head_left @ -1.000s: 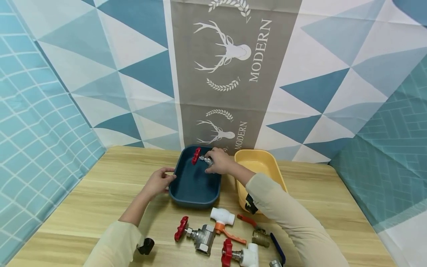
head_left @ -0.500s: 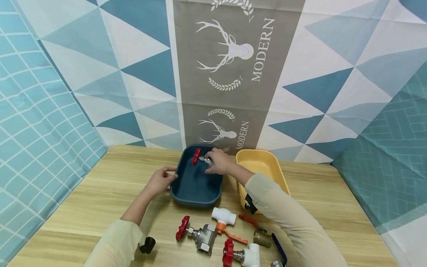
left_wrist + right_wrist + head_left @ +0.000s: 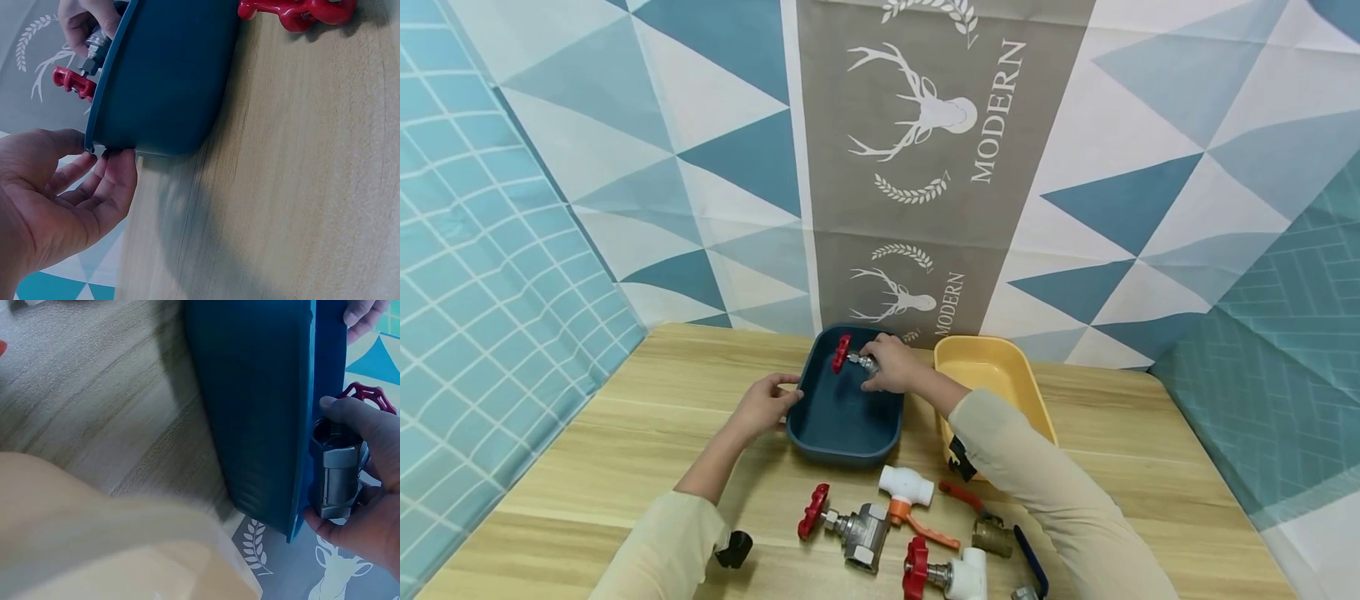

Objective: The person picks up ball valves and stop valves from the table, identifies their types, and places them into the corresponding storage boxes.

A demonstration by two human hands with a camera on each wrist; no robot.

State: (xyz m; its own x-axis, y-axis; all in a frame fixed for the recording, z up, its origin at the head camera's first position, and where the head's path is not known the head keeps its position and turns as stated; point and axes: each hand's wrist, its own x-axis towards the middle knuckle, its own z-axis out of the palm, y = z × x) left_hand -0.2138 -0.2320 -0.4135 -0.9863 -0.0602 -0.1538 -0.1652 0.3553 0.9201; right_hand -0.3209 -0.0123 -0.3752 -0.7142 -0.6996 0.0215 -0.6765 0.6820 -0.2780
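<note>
My right hand [image 3: 891, 364] grips a metal gate valve [image 3: 340, 478] by its hexagonal body, thumb on one side and fingers on the other. The valve's red handwheel [image 3: 842, 353] points left. Both are at the far end of the dark blue bin [image 3: 842, 421], at rim level or just inside; whether the valve touches the bin's floor is hidden. My left hand [image 3: 75, 194] pinches the bin's left rim, thumb over the edge and fingertips against the outer wall. In the head view, the left hand [image 3: 769, 406] lies beside that wall.
A yellow bin [image 3: 992, 371] stands right of the blue one, under my right forearm. In front lie a steel valve with red wheel [image 3: 865, 533], a white valve with orange lever [image 3: 906, 486], a white red-wheeled valve [image 3: 966, 575], a brass valve [image 3: 992, 536] and a blue-handled valve [image 3: 1032, 562].
The whole head view has slid slightly rightward. Both hands, the gate valve and the blue bin keep the same places relative to one another.
</note>
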